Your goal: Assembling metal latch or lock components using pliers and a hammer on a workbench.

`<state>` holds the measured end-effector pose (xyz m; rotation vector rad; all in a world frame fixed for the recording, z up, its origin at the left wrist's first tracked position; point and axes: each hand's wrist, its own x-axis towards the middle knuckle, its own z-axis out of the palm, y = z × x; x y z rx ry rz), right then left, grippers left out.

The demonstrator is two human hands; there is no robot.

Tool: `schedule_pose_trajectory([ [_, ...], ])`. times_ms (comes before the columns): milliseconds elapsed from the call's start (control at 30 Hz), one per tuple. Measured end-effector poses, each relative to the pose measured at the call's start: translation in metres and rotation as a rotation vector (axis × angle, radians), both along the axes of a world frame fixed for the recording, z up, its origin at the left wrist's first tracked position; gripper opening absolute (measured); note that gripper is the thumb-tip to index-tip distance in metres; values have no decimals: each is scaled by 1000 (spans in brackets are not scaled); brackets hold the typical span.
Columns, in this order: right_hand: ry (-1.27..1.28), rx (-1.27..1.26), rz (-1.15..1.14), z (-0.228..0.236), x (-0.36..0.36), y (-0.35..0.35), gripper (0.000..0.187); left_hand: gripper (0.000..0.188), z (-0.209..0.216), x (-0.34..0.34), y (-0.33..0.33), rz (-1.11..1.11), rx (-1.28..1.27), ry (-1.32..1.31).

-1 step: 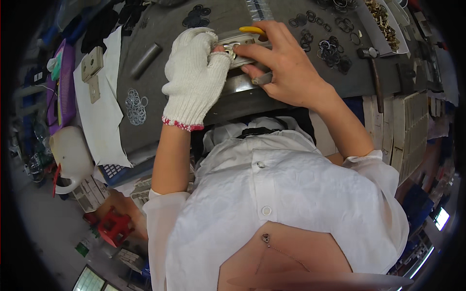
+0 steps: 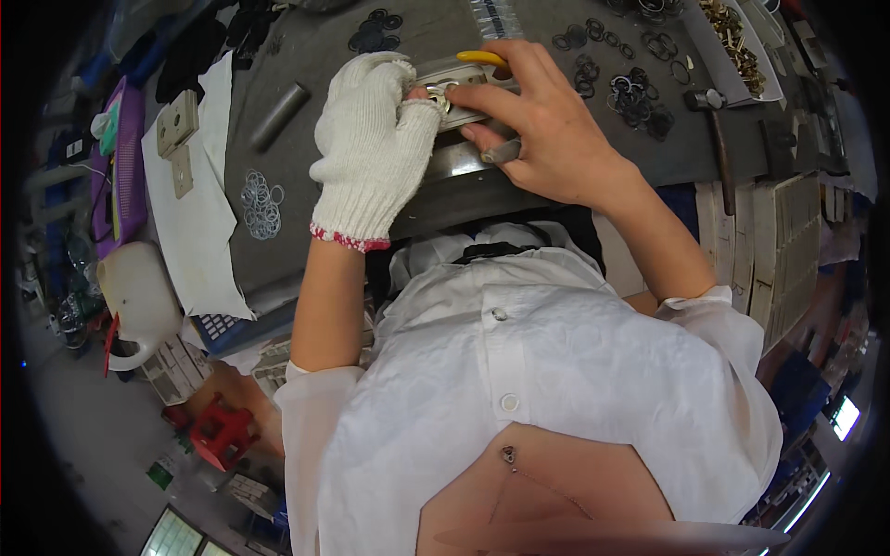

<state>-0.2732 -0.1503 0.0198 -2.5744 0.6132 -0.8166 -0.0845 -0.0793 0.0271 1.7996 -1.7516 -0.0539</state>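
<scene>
- Fixture (image 2: pixel 452 76) of pale metal lies at the far middle of the dark worktable (image 2: pixel 295 181), between the person's 2 hands, with small shiny pieces on it partly covered by fingers.
- The left hand (image 2: pixel 373 139) wears a white knitted glove with a red-and-white cuff; its bare thumb tip meets the fixture's near-left part. Its other fingers are bent over and mostly hidden, so I cannot tell whether they pinch anything.
- The right hand (image 2: pixel 549 130) is bare, its index finger stretched onto the shiny pieces and its thumb apart from it, near the fixture's lower edge. Whether they pinch a piece, I cannot tell.
- A yellow handle (image 2: pixel 480 57) juts out beside the right hand's upper fingers, and a grey rounded end (image 2: pixel 502 151) shows by its thumb; I cannot tell if these are 1 object.
- Left of the glove, a metal cylinder (image 2: pixel 280 117) lies slanted above a cluster of clear rings (image 2: pixel 262 206).
- Farther left, 2 pale blocks (image 2: pixel 177 125) rest on a white sheet (image 2: pixel 197 246).
- To the right are loose dark rings (image 2: pixel 632 100), a hammer (image 2: pixel 720 148) and a white box (image 2: pixel 712 69) of brass-coloured parts (image 2: pixel 735 42).
</scene>
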Motion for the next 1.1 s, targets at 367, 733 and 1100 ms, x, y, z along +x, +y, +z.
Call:
schedule_pose_trajectory([
  [367, -77, -41, -33, 1, -1, -4, 33, 33, 10, 25, 11, 240, 67, 601],
  [733, 83, 87, 35, 14, 15, -30, 51, 40, -16, 76, 58, 509, 104, 446],
  [1100, 44, 6, -95, 1, 12, -14, 38, 33, -29, 84, 65, 451, 87, 34],
])
